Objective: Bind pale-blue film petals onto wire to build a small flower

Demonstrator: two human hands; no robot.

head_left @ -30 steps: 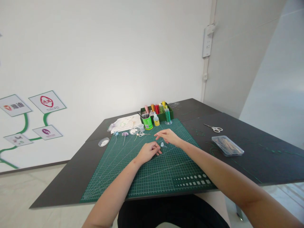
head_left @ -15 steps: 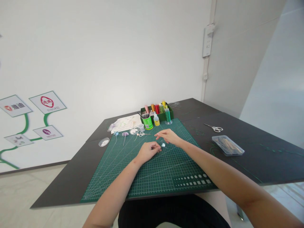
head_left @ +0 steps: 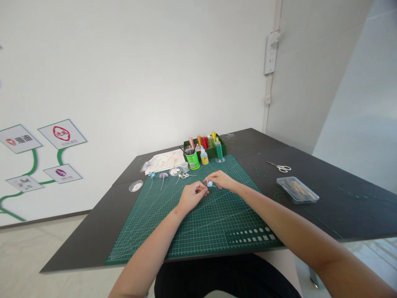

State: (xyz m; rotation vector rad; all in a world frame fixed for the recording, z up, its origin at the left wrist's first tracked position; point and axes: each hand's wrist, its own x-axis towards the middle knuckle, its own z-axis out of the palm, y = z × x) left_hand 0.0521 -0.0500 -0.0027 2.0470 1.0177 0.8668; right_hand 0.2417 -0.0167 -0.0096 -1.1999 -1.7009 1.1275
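Above the middle of the green cutting mat (head_left: 198, 231), a small light-blue flower (head_left: 210, 183) is between my two hands. My left hand (head_left: 192, 196) is closed in a pinch at its near left side; what the fingertips grip, likely its thin stem, is too small to see clearly. My right hand (head_left: 223, 181) reaches in from the right, with its fingers bent round the flower and touching it. Farther off on the mat lie a blue flower (head_left: 151, 175) and a purple flower (head_left: 163, 175), both on thin stems, and small scissors (head_left: 186, 175).
Behind the hands stand a green can of tools (head_left: 193, 160), a glue bottle (head_left: 204, 156) and a green box of thread spools (head_left: 223, 145). A dish of white pieces (head_left: 175, 171) and stained paper (head_left: 169, 160) lie left. Scissors (head_left: 281, 168) and a clear plastic box (head_left: 297, 190) lie right.
My right hand has come down and closed round the light-blue flower. The flower has shifted slightly left and up, with my left hand moving a little the same way.
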